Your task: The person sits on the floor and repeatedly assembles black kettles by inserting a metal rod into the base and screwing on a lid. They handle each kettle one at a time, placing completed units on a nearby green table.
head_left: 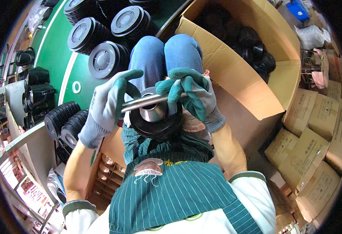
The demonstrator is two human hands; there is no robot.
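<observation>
In front of my lap a metal bar [145, 103] runs across, above a shiny metal cone [153, 113]. Beneath the cone is a round black part [161, 125] with a broad rim. My left hand [110, 99], in a grey and green glove, is by the bar's left end. Its thumb and forefinger are stretched and apart, and the bar's end meets the base of the hand. My right hand [194, 93], gloved the same way, has curled fingers around the bar's right end. Those fingers hide that end.
Stacks of black ribbed discs [104, 60] stand on the green surface [86, 72], with a small white ring [76, 87]. To the right, an open cardboard box [233, 66] holds black parts. Closed cartons [307, 152] are piled at far right. A divided carton [104, 179] sits beside me at lower left.
</observation>
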